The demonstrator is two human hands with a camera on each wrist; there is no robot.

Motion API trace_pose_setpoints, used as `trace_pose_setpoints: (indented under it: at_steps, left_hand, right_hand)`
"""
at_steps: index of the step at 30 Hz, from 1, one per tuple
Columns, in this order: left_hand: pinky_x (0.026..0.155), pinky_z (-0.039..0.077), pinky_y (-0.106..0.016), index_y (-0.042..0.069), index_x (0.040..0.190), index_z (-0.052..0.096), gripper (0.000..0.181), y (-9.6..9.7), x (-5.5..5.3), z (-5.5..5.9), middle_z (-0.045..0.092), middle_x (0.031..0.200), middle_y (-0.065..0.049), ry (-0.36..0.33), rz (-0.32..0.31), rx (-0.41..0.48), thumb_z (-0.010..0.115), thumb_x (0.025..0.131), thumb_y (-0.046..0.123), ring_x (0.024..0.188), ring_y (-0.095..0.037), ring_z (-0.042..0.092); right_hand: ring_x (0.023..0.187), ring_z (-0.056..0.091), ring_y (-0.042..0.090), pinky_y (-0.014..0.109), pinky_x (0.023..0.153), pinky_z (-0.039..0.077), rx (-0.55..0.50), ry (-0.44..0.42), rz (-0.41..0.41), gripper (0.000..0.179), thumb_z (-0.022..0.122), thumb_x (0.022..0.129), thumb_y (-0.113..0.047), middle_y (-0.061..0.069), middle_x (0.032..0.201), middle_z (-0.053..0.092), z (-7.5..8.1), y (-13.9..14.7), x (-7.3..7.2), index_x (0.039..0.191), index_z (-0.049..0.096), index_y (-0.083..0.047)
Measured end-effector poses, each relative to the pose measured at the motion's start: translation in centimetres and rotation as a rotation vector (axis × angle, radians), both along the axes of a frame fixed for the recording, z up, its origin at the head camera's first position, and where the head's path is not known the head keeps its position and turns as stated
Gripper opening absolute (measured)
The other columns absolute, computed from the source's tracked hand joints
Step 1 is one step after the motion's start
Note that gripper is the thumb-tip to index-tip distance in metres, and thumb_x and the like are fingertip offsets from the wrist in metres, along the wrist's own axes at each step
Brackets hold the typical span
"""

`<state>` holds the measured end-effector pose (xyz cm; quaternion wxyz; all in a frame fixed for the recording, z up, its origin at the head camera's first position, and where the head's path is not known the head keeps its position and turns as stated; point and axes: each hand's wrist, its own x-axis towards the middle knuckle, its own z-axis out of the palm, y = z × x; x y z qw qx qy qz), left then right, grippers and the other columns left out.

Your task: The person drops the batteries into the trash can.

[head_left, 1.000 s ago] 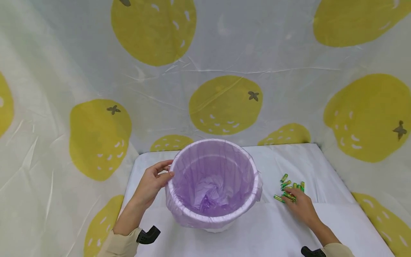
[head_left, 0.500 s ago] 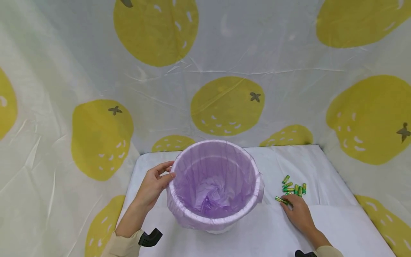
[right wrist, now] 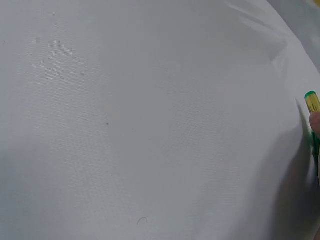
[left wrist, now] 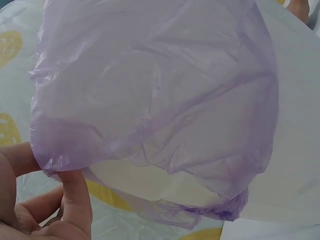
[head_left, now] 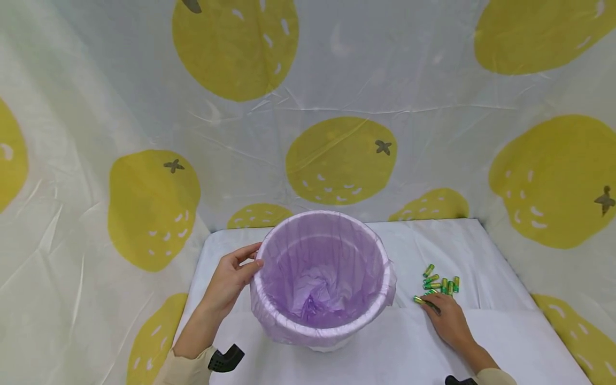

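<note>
A round white bin (head_left: 329, 347) stands on the table, lined with a thin purple garbage bag (head_left: 317, 251) folded over its rim. My left hand (head_left: 223, 283) grips the rim at its left side, thumb towards the inside. In the left wrist view, fingers (left wrist: 75, 200) meet the bag's outer folds. Right of the bin, my right hand (head_left: 449, 321) pinches a green-and-gold battery (head_left: 420, 300) low over the cloth. That battery's end also shows at the right edge of the right wrist view. Several loose batteries (head_left: 434, 286) lie just beyond this hand, some partly hidden by it.
A white cloth (head_left: 394, 347) covers the table. Behind and on both sides hangs a pale curtain (head_left: 245, 160) printed with yellow fruit. The bin takes up the table's middle, between my two hands.
My right hand has drawn back slightly from the loose batteries and now pinches one, whose end has lifted and turned. My left hand stays at the bin's rim.
</note>
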<state>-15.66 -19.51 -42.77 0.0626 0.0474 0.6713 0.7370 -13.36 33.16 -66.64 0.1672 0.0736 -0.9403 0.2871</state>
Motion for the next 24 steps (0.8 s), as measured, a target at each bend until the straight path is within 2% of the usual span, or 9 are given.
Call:
trace_pose_setpoints:
  at_steps: [5,9,16,20,24]
  left_hand:
    - [0.064,0.05,-0.019,-0.013,0.141,0.053,0.048,-0.1,0.1,0.0,0.057,0.106,-0.011,-0.006,0.01,-0.024,0.067,0.096,-0.003,0.072,-0.007,0.059]
    - [0.062,0.048,-0.018,-0.013,0.14,0.054,0.047,-0.2,0.2,0.1,0.057,0.105,-0.011,-0.008,0.019,-0.027,0.067,0.096,-0.004,0.069,-0.006,0.058]
    - [0.064,0.049,-0.018,-0.013,0.141,0.053,0.047,0.0,0.2,0.2,0.056,0.105,-0.012,-0.006,0.013,-0.011,0.066,0.096,-0.005,0.072,-0.007,0.058]
    - [0.067,0.053,-0.019,-0.014,0.141,0.053,0.047,0.2,0.1,0.2,0.056,0.106,-0.012,-0.007,0.01,0.006,0.065,0.097,-0.005,0.077,-0.009,0.061]
    - [0.069,0.055,-0.021,-0.014,0.141,0.052,0.047,0.1,0.0,0.1,0.056,0.107,-0.012,-0.007,0.007,0.02,0.065,0.097,-0.005,0.081,-0.011,0.063]
  right_hand:
    - [0.095,0.068,0.038,0.057,0.08,0.053,-0.011,-0.01,0.004,0.021,0.082,0.084,0.001,0.014,0.104,0.071,0.9,0.2,0.0,0.104,0.076,-0.004]
    - [0.091,0.068,0.033,0.05,0.075,0.054,0.0,0.002,0.015,0.024,0.082,0.083,0.002,0.01,0.101,0.07,2.0,0.4,-0.2,0.105,0.076,-0.005]
    - [0.076,0.062,0.015,0.024,0.063,0.05,-0.019,0.122,0.048,0.028,0.086,0.075,0.007,0.003,0.09,0.07,3.8,0.9,-0.7,0.1,0.077,-0.004]
    - [0.071,0.057,0.009,0.022,0.058,0.049,-0.054,0.155,0.064,0.029,0.085,0.074,0.009,0.0,0.088,0.067,5.1,0.9,-0.9,0.098,0.076,-0.004]
    - [0.074,0.058,0.008,0.021,0.06,0.05,-0.08,0.162,0.084,0.027,0.082,0.077,0.009,0.002,0.091,0.068,6.6,0.6,-1.1,0.099,0.075,-0.004]
